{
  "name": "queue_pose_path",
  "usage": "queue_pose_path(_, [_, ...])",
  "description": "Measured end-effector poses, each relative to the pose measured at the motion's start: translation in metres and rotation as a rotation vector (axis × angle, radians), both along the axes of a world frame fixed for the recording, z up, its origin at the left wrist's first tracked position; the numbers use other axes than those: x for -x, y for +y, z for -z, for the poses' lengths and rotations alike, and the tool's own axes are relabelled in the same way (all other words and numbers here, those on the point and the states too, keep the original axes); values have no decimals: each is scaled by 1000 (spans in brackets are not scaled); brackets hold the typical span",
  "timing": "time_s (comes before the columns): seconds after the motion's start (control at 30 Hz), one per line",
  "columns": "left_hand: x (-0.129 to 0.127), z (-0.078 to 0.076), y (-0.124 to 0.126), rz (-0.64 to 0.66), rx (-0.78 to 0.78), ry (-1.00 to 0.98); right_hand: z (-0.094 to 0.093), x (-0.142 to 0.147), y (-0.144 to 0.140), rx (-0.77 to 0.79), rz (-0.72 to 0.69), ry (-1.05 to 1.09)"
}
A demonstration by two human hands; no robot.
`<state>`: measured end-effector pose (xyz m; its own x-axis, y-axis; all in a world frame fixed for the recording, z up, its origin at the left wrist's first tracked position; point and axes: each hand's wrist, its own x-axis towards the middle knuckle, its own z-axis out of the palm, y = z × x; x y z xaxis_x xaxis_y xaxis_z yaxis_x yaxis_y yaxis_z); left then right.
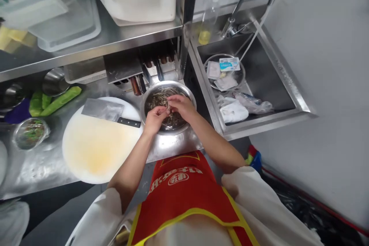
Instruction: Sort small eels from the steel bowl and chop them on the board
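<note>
A: Steel bowl [188, 96], item one. Contents?

B: Thin pale-and-dark strands, wet-looking; too fine to name. Both hands sit over its middle. Left hand [155, 117] curled, fingertips pinched on a few strands. Right hand [181, 107] arched just beside it, fingers closed on the same tangle; the two hands touch at the fingertips.

A: Position of the bowl?

B: On the steel counter [173, 148], directly under both hands, its rim showing beyond and to the right of the right hand.

A: Other containers?

B: Sink [284, 71], well to the right of the right hand, holding a second steel bowl [241, 78] with flat packets in it, and crumpled plastic bags [245, 105] nearer the front. Far left of the left hand, a small covered bowl [29, 133] of chopped greens. Clear plastic tubs [57, 11] on the shelf above and beyond.

A: Edges and free room?

B: Round white cutting board [95, 148] just left of the left hand, cleaver [102, 109] lying on its far part, handle pointing toward the bowl. Knife rack [135, 73] beyond the hands. Sink wall close to the bowl's right rim; bare counter strip between the bowl and the front edge, under the wrists.
</note>
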<state>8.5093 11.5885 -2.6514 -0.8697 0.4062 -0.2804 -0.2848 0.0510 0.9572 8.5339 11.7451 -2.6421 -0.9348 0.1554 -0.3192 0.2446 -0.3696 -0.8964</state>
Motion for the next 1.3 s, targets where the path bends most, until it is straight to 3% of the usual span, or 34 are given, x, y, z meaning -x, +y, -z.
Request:
queue_pose_path(0.2, [-8, -4, -3, -135, -62, -209, 10, -10, -2, -40, -86, -16])
queue_pose_path(0.33, [-10, -3, -5, -178, -62, -271, 12, -14, -5, -161, -128, -17])
queue_pose_path(0.6, [-9, 3, -7, -112, 42, -197, 17, -13, -6, -291, -172, 15])
queue_pose_path(0.83, [-11, 3, -8, -100, 68, -205, 31, -19, -6, -140, -110, -65])
queue_pose_path(0.97, [-14, 9, -6, -74, 72, -217, 36, -22, -7, -228, -104, -25])
queue_pose_path(1.07, [-17, 15, -6, -2, 146, -145, 38, -23, -6, -329, -120, 28])
queue_pose_path(1.2, [-15, 15, -9, 131, 361, 140, 40, -25, -4, -349, -160, 2])
queue_pose_path(1.3, [-7, 9, -14, 124, 464, 332, 35, -27, 0, -325, -174, -50])
